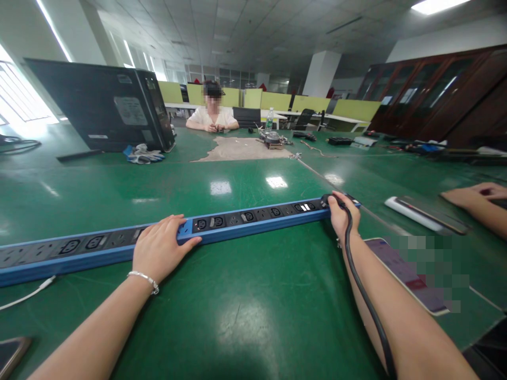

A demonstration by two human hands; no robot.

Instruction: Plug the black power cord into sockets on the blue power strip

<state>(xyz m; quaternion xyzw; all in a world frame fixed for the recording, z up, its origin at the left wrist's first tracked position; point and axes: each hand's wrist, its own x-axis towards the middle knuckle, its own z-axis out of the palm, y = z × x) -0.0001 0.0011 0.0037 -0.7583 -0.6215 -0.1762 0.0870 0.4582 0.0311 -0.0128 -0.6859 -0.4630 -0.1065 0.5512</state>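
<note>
A long blue power strip [261,215] with black sockets lies across the green table. My left hand [160,248] grips it near the middle, thumb along the near side and fingers over the top. At the strip's right end, my right hand [344,214] is closed around a black plug [328,200]. The plug sits against the sockets; how deep it goes is hidden by my fingers. From it a black cable [358,279] runs down over my right forearm.
A black computer case [119,105] and gloves [143,154] stand back left. Phones [407,274] and a white-edged device [420,214] lie right, near another person's hand [471,195]. Another person [213,113] sits across the table. A white cable [29,295] lies front left.
</note>
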